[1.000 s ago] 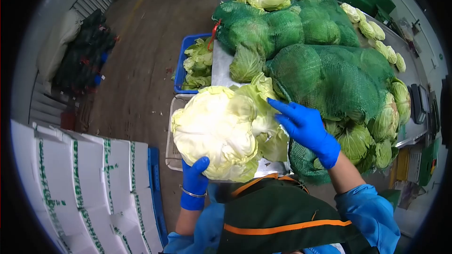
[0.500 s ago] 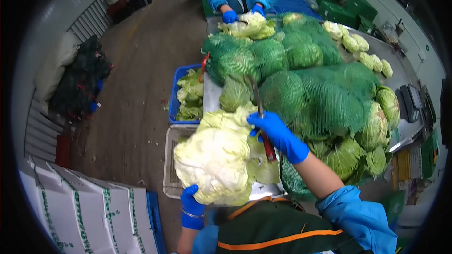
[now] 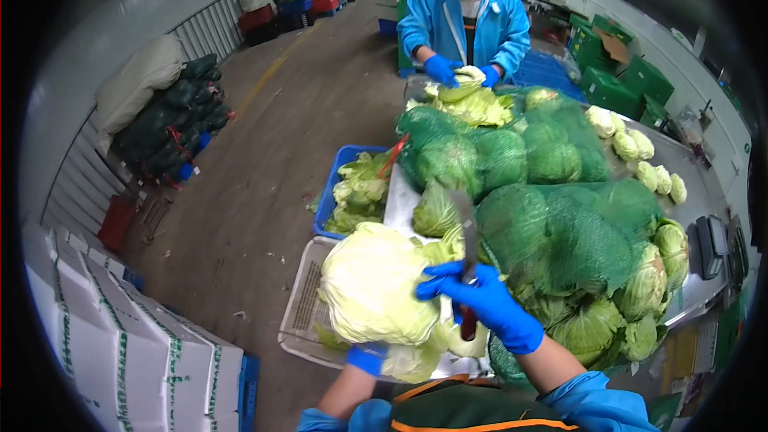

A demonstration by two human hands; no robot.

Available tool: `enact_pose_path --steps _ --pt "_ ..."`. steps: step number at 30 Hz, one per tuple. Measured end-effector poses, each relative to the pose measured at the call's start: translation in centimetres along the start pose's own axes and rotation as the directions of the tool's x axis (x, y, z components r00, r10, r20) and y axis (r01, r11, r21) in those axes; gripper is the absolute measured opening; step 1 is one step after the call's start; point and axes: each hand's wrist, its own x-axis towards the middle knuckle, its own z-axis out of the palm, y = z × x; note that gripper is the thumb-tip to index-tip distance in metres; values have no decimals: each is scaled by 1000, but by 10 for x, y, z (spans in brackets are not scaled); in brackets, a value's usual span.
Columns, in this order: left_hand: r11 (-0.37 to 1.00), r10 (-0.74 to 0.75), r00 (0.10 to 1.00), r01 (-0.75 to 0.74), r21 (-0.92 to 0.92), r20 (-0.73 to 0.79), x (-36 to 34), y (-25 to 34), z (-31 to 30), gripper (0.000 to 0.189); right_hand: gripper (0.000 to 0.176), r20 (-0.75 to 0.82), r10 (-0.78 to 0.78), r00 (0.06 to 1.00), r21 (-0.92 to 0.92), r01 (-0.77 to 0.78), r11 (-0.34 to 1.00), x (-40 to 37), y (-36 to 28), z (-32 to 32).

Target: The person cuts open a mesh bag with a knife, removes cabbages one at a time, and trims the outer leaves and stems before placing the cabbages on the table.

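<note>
Cabbage (image 3: 376, 284), pale and bulky, sitting over the near end of the whitish crate (image 3: 298, 314), just beside the steel table (image 3: 400, 212). Head view, the only one.

Step in hand, by my reading: steadying and handling the cabbage between the gloves, knife (image 3: 469, 252) kept ready but not cutting. Left hand (image 3: 367, 358) is bearing up from the near underside; its fingers are disappearing beneath the leaves, so I cannot tell how they are set. Right hand (image 3: 500, 308) is closing round the knife near the base of its blade, forefinger reaching out to the cabbage's right flank and seemingly touching it. Dark red handle is hanging below the palm toward the wearer; blade is pointing away, toward the netted cabbages (image 3: 560, 236).

Any next move from this pose would be calling for firm support below, the blade being kept clear of the left fingers, and the free right fingertips working without the knife slipping.

Which way it is pointing: broad, smooth, leafy face turning up toward the wearer; no stem end showing, so the core's direction is staying unreadable. Outline is running nearly round, with no clear long axis.

Loose leaves (image 3: 448, 248) are lying beyond and beside it. Across the table, a co-worker (image 3: 468, 20) is handling another cabbage.
</note>
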Motion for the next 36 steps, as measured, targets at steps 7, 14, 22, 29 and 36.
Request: enact_pose_path --steps 7,14,22,29,36 --pt "960 -72 997 58 -274 -40 9 59 8 72 68 -72 -37 997 330 59 942 9 46 -16" --pt "891 -142 989 148 -428 45 -15 76 8 93 71 -344 -248 906 215 333 918 0 43 -19" --pt "834 -119 993 106 -542 11 -25 98 14 69 65 -273 -180 945 287 259 922 -19 36 -38" --pt "918 -313 943 331 -216 116 -33 68 13 99 70 -147 -289 946 446 324 834 -10 58 -38" --pt "951 -5 999 15 -310 34 -43 107 46 76 66 -58 -324 944 60 327 943 -41 42 -31"
